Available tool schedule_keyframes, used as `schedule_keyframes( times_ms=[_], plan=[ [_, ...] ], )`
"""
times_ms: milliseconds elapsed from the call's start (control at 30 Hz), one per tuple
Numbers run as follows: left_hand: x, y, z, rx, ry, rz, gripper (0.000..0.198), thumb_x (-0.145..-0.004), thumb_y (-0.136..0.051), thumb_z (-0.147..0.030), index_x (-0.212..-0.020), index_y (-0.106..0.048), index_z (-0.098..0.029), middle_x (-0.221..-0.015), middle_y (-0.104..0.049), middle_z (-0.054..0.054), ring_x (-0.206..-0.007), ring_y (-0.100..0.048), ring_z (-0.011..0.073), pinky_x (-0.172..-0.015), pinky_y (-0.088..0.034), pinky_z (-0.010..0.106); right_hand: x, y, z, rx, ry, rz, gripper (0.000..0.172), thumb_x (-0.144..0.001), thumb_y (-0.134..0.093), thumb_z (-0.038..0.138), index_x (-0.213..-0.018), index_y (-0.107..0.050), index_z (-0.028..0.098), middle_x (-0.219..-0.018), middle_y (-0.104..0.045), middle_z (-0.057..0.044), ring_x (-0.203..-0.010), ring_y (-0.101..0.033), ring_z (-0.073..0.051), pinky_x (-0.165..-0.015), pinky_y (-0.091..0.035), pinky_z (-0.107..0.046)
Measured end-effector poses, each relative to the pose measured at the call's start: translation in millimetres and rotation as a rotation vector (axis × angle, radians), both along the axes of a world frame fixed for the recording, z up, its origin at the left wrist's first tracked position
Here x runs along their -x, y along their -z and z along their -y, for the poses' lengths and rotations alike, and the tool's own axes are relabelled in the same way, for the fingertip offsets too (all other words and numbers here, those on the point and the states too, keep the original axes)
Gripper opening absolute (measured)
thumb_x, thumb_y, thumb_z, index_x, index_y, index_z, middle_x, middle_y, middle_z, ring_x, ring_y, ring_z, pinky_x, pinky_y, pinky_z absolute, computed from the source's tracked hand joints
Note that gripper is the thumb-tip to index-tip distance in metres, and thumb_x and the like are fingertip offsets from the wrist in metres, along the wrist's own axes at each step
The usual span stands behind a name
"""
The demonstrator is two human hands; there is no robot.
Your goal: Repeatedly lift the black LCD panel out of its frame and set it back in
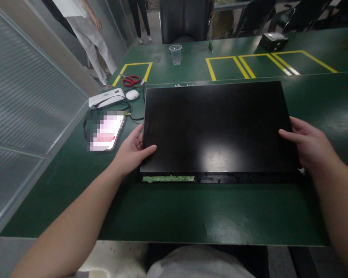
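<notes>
Black LCD panel [217, 123] held at both sides

Head view: over the green tabletop [176, 216], left hand [130, 152] and right hand [314, 141] pinch its side edges, thumbs on top, other fingers partly hidden. The smartphone [111, 133] screen is pixelated.

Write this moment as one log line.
left hand: holds black panel, left edge; right hand: holds right edge; green strip: near edge, left half

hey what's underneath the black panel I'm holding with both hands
Past the near edge of the black panel, a slim green circuit board and a dark strip show. Farther under, between your left hand and right hand, whatever is there is covered; I can't tell.
</notes>
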State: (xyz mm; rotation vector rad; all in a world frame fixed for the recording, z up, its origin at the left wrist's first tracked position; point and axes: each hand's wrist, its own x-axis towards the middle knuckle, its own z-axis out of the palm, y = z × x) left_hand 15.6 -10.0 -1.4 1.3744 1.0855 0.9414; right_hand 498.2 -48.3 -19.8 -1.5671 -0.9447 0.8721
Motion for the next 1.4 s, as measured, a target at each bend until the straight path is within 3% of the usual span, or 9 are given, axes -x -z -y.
schedule_keyframes(
  times_ms=[433, 733, 1067, 1400],
  plan=[
    [1.2, -0.5, -0.8, -0.006, 0.022, -0.002, 0.082, -0.077, -0.089, -0.022, -0.149, -0.049, -0.019, -0.146, -0.07, 0.015, -0.14, -0.062, 0.0383, -0.118, -0.054, 0.05, -1.1, 0.8, 0.4, -0.031, -0.039, -0.004, 0.051, -0.07, -0.083, 0.026, -0.12, -0.078, 0.037, -0.123, -0.08, -0.002, -0.11, -0.077, -0.029, -0.105, -0.061, -0.053],
    [0.8, 0.4, -1.4, -0.022, 0.029, -0.012, 0.081, -0.077, -0.089, -0.023, -0.148, -0.049, -0.018, -0.145, -0.07, 0.015, -0.141, -0.061, 0.038, -0.12, -0.052, 0.051, -2.5, 3.4, 0.7, -0.048, -0.05, -0.003, 0.055, -0.072, -0.084, 0.029, -0.125, -0.077, 0.037, -0.127, -0.08, -0.001, -0.113, -0.076, -0.028, -0.111, -0.056, -0.053],
    [0.8, 0.2, -1.5, -0.036, 0.04, -0.026, 0.081, -0.078, -0.089, -0.024, -0.148, -0.05, -0.018, -0.145, -0.07, 0.015, -0.14, -0.062, 0.0372, -0.119, -0.052, 0.048, 3.9, -0.9, 0.2, -0.051, -0.009, -0.018, 0.052, -0.067, -0.085, 0.024, -0.118, -0.079, 0.035, -0.125, -0.08, -0.001, -0.123, -0.073, -0.027, -0.117, -0.05, -0.05],
    [-1.1, -1.5, -1.2, -0.048, 0.041, -0.039, 0.077, -0.078, -0.088, -0.025, -0.146, -0.053, -0.019, -0.143, -0.071, 0.015, -0.14, -0.062, 0.0384, -0.118, -0.053, 0.05, 4.2, -0.1, 0.6, -0.062, -0.025, 0.015, 0.052, -0.069, -0.084, 0.026, -0.12, -0.078, 0.035, -0.125, -0.08, -0.001, -0.12, -0.074, -0.027, -0.114, -0.053, -0.05]
  ],
)
